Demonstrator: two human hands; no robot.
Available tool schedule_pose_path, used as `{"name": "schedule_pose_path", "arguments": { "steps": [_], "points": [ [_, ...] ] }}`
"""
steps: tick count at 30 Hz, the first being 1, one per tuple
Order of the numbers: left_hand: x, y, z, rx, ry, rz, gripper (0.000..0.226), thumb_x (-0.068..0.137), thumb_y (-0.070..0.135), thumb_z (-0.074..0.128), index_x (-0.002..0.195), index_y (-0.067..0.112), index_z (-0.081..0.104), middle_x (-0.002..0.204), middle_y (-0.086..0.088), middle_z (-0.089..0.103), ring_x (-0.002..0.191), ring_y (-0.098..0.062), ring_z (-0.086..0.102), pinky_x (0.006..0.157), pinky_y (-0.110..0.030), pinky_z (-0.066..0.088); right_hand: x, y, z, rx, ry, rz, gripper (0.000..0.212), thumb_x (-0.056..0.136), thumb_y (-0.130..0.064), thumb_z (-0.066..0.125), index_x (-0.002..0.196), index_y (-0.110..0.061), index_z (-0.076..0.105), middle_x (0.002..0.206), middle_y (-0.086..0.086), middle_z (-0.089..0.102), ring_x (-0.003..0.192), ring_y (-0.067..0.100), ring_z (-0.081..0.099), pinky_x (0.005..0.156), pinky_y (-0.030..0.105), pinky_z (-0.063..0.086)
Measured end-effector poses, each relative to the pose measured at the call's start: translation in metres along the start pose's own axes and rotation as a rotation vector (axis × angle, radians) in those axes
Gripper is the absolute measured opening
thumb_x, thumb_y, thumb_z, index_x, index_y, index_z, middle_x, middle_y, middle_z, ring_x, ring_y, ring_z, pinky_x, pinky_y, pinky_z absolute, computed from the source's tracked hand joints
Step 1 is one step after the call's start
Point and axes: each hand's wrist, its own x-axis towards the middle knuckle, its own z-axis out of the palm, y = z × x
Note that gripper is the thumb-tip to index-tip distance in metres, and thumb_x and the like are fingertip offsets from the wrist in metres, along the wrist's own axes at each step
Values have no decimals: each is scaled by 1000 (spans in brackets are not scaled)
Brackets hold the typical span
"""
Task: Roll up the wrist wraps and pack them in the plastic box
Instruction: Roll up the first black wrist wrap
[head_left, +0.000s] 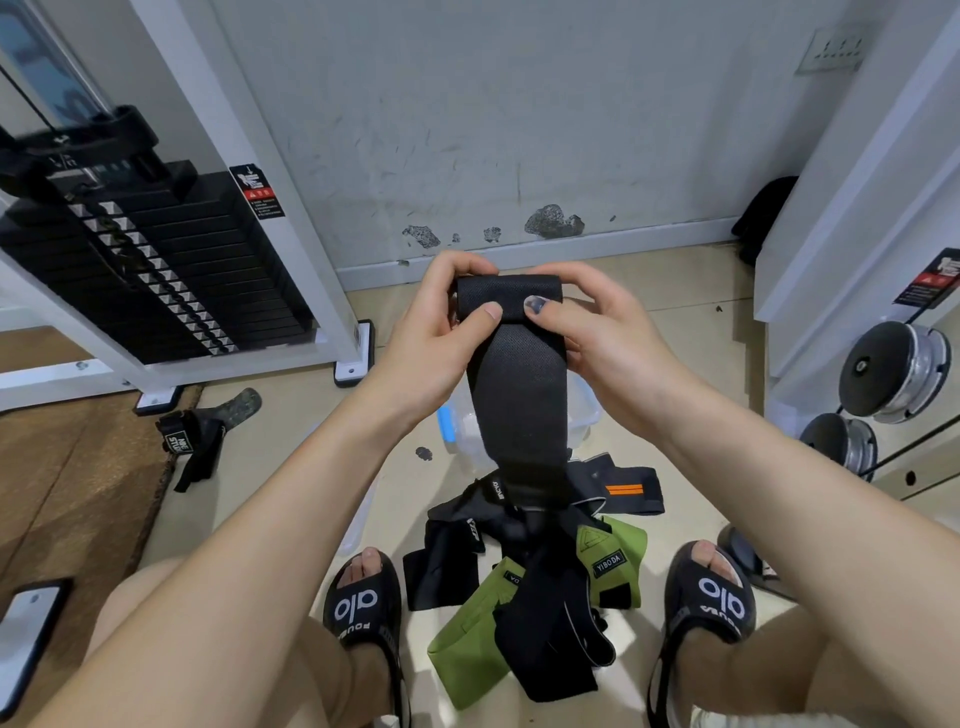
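Where wraps lie, tiled floor.

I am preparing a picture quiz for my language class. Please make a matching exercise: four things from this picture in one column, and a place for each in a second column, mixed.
Things
1. black wrap
2. green wrap
3. plastic box
4. camouflage strap

Places
A. on the floor between the two sandals
B. on the floor beside the weight machine's foot
C. held up by both hands, left hand and right hand
D. on the floor behind the hanging wrap

Pairs: 1-C, 2-A, 3-D, 4-B
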Motion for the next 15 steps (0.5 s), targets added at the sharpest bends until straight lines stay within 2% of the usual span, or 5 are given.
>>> {"name": "schedule_pose_path", "arguments": {
  "steps": [4,7,9,11,15],
  "points": [
    [-1,-1,-3,49,11,59,23,94,15,58,109,31,56,96,6,61,91,-16,55,83,-39,47,2,0,-1,40,-46,18,28,97,-2,63,124,-7,62,103,17,70,87,23,70,78,30,56],
    [-3,-1,-2,57,-9,100,26,96,5,56,109,27,55,98,6,59,90,-16,54,82,-38,46,3,-5,-4,-20,-31,40,25,99,-14,65,124,-10,66,116,25,70,97,29,73,86,35,58],
    [-3,1,-1,78,-6,120,28,97,1,56,107,27,56,98,8,58,89,-15,54,81,-38,47,4,-6,-6,-85,-4,27,24,99,-16,66,123,-11,68,112,25,71,90,26,73,81,34,59],
    [-2,2,-2,97,2,133,29,95,2,57,105,29,57,96,9,58,89,-16,53,80,-41,46,4,-6,-7,-67,-10,13,25,98,-10,67,122,-7,66,102,20,69,85,22,69,80,34,57],
    [-1,2,-5,77,-61,70,29,98,9,57,108,36,55,101,1,59,92,-21,56,87,-54,51,5,-6,-8,63,-23,4,26,93,2,68,118,-5,66,100,15,70,91,24,69,86,32,57]
  ]
}}
